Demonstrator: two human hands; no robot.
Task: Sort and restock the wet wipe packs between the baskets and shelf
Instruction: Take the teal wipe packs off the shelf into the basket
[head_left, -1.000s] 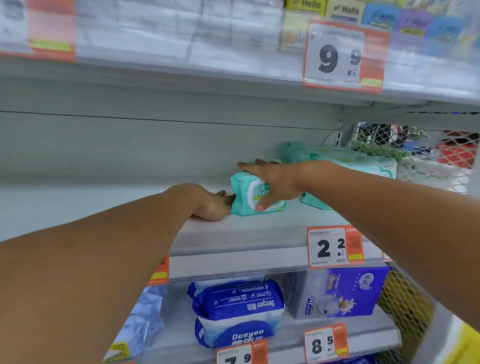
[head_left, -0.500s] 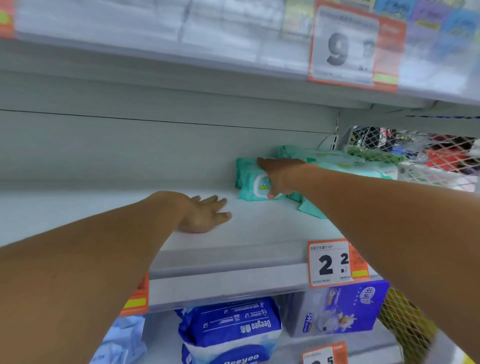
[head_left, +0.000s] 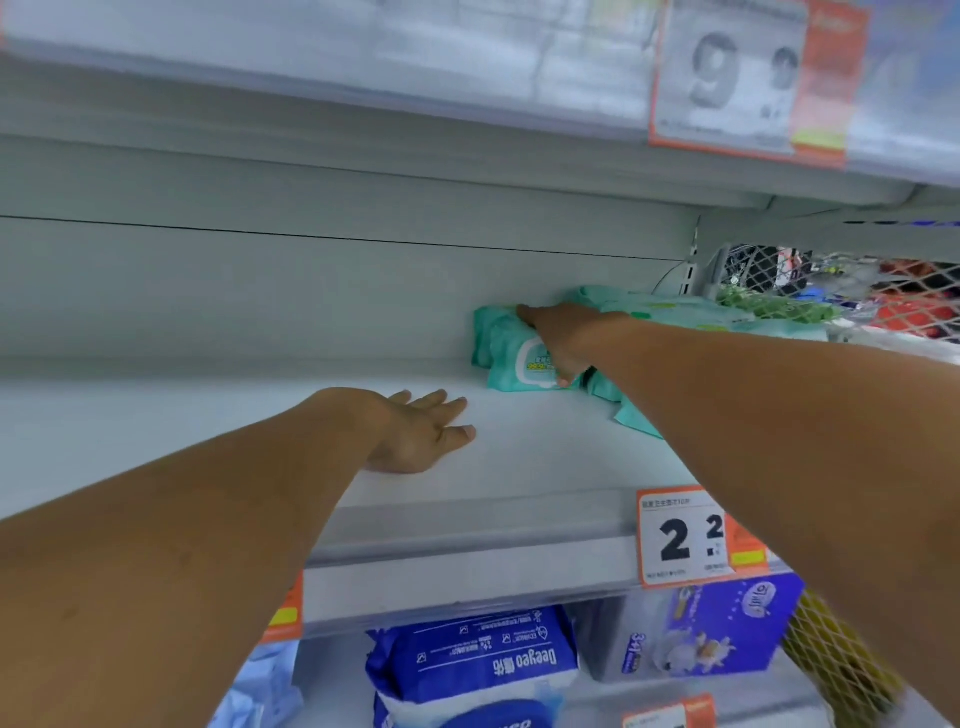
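moved: compared with half a second back, right hand (head_left: 558, 345) has slid the teal wet wipe pack (head_left: 511, 358) a bit deeper toward the back wall; left hand (head_left: 415, 436) has barely shifted
head view, pack spot: lies flat on the shelf (head_left: 519, 467), far back, touching the other teal packs (head_left: 675, 317) piled on its right
right hand: fingers spread over the pack's top, thumb at the near edge, looks like holding it down more than pinching
left hand: flat and relaxed on the bare shelf, holding nothing
handling guess: soft squishy pouch, slick film, probably light-ish; best gripped across the body, not by the crimped ends
pack label: white flap, small print too blurry tbh
price tag (head_left: 696, 535): "2.2"
upper tag (head_left: 748, 78): "9.9", blurred
blue pack (head_left: 483, 665) below: "Deeyeo", upside down
purple box (head_left: 722, 623): "3+1"
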